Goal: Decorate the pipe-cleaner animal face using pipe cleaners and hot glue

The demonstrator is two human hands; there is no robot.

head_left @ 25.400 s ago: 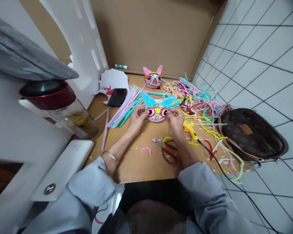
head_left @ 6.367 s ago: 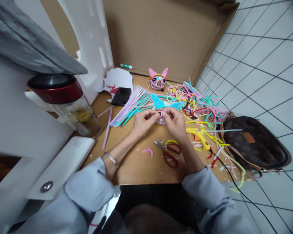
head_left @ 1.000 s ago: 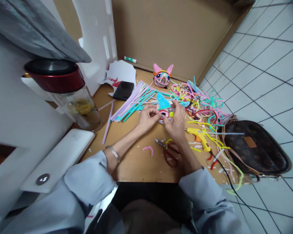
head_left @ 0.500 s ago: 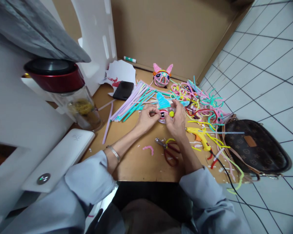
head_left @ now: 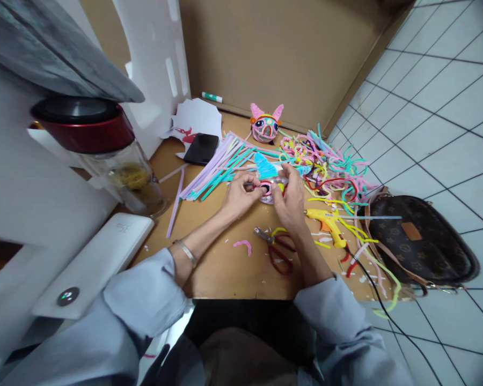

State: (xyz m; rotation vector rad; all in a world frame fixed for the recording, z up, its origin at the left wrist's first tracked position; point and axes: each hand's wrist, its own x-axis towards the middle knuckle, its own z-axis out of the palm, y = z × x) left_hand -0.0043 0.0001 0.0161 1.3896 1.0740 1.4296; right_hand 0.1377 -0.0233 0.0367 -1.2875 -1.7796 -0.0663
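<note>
Between my hands is a small craft animal head point(head_left: 266, 167) with blue pipe-cleaner ears, a pink-ringed dark eye and a yellow ball on its side. My left hand point(head_left: 241, 195) pinches at the eye with thumb and index finger pressed against it. Wrapped round the other side of the head, my right hand point(head_left: 290, 198) steadies it, thumb beside the eye. Just below lie red-handled pliers point(head_left: 277, 249) and a curved pink pipe-cleaner piece point(head_left: 243, 245). A yellow glue gun point(head_left: 328, 225) rests to the right of my right hand.
A finished-looking pink-eared head point(head_left: 265, 126) stands at the back. Purple and teal pipe cleaners point(head_left: 213, 169) lie left, a tangled heap point(head_left: 334, 166) right. A phone point(head_left: 202, 149), glass bottle point(head_left: 129, 171), white power bank point(head_left: 96, 262) and brown bag point(head_left: 422, 241) flank the table point(head_left: 225, 279).
Both hands stay at the eye of the craft head with barely any movement. The whole view has shifted slightly.
</note>
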